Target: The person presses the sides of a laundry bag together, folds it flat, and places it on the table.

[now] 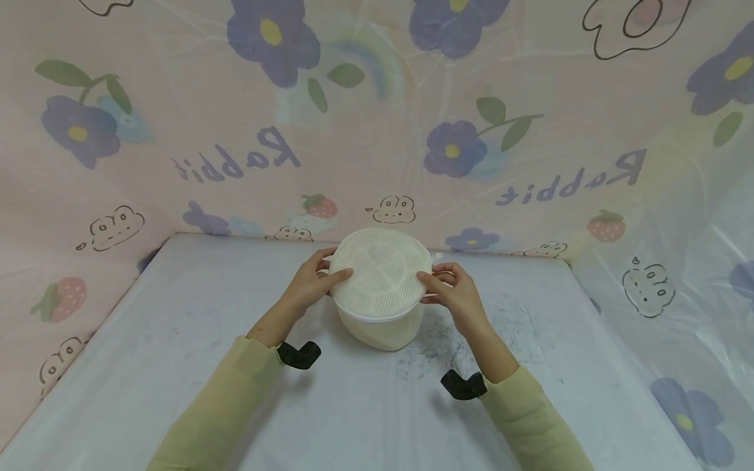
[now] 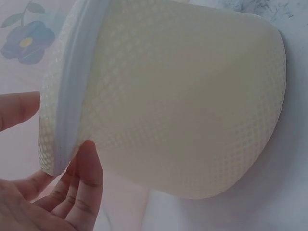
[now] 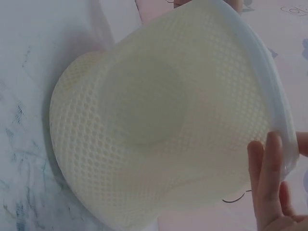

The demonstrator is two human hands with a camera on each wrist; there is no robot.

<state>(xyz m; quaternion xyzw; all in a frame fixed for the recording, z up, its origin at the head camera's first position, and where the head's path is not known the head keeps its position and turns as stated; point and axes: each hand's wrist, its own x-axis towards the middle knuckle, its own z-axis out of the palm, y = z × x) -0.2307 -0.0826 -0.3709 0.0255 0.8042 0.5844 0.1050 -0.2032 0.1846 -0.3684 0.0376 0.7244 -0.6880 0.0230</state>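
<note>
A cream mesh laundry bag (image 1: 379,275), round and drum-shaped, stands at the middle of the table with its flat mesh top tilted toward me. A white band (image 2: 77,82) runs round its upper edge. My left hand (image 1: 307,282) pinches that edge on the left, thumb on top and fingers beneath. On the opposite side, my right hand (image 1: 458,297) grips the edge the same way. In the right wrist view, the bag's side (image 3: 139,110) sags inward, and a round darker patch shows through the mesh. The bag's lower end is right at the table surface.
The white table (image 1: 206,340) carries dark smudges (image 1: 501,333) right of the bag. Behind it hangs a pink curtain (image 1: 365,150) printed with flowers, rabbits and strawberries, which continues along both sides. Black wrist mounts (image 1: 299,355) stick out at both sleeves.
</note>
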